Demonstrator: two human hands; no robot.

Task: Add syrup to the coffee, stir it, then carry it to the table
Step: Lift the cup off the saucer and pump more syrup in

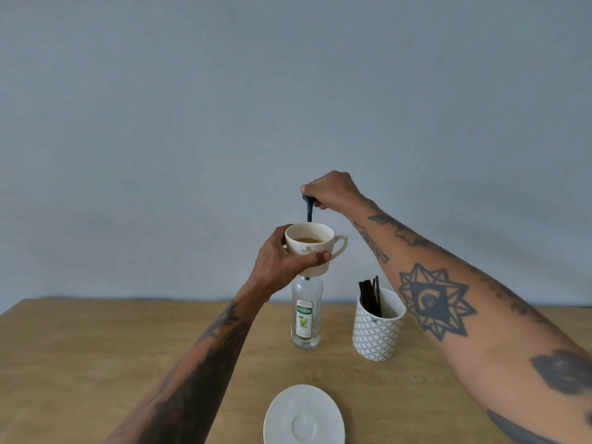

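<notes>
Left hand [282, 256] grips the white ceramic coffee cup [312, 248], raised off the wooden worktop [96, 347]. Right hand [333, 192], just above it, pinches a dark teal stirrer [309, 211] dipping into the cup. Below the left hand stands a clear glass syrup bottle [306, 315].

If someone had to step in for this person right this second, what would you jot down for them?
Left hand: holds the white cup of coffee lifted in the air, wrapped round its body.
Right hand: pinches a dark stirrer upright, its lower end inside the cup.
On the wooden table: the syrup bottle stands upright, directly under the cup; beside it a patterned holder with more stirrers; the saucer sits bare near the front edge.
Done: whether syrup is in, I cannot tell.
Left: finish stirring, remove the stirrer, carry the cup to its table.
</notes>
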